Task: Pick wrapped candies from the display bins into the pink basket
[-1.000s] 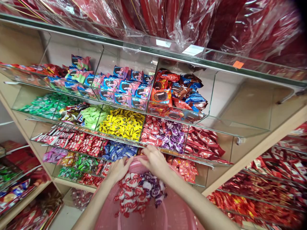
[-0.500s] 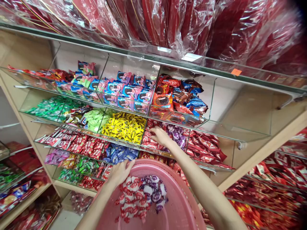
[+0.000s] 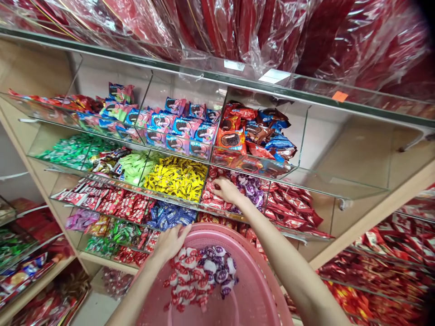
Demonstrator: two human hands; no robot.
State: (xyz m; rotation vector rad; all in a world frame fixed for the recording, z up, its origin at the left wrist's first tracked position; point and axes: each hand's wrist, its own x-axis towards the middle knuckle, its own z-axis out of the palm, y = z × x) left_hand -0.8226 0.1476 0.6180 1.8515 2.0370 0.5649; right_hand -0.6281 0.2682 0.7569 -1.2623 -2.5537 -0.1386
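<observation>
My left hand [image 3: 173,241] grips the far left rim of a pink plastic basket [image 3: 251,271], its thumb reaching along the edge. Inside the basket lie red-and-white wrapped candies [image 3: 188,276] and purple-and-white wrapped candies [image 3: 220,267]. Beyond the basket, my right hand [image 3: 224,190] reaches into a shelf compartment, fingers curled closed on red-wrapped candies [image 3: 207,197]. How many it holds is hidden. Right beside this hand, in the same compartment, lie purple-wrapped candies [image 3: 253,190].
Clear dividers and a glass shelf edge [image 3: 170,201] border the compartments. Yellow-wrapped candies [image 3: 176,179] lie left of my right hand, red packets [image 3: 292,206] right. Packaged cookies [image 3: 231,138] sit on the shelf above; plastic-wrapped red items [image 3: 220,31] stand on top.
The fingers of my right hand have curled in more among the red candies. My left hand and the basket stay nearly where they were; the view has shifted slightly.
</observation>
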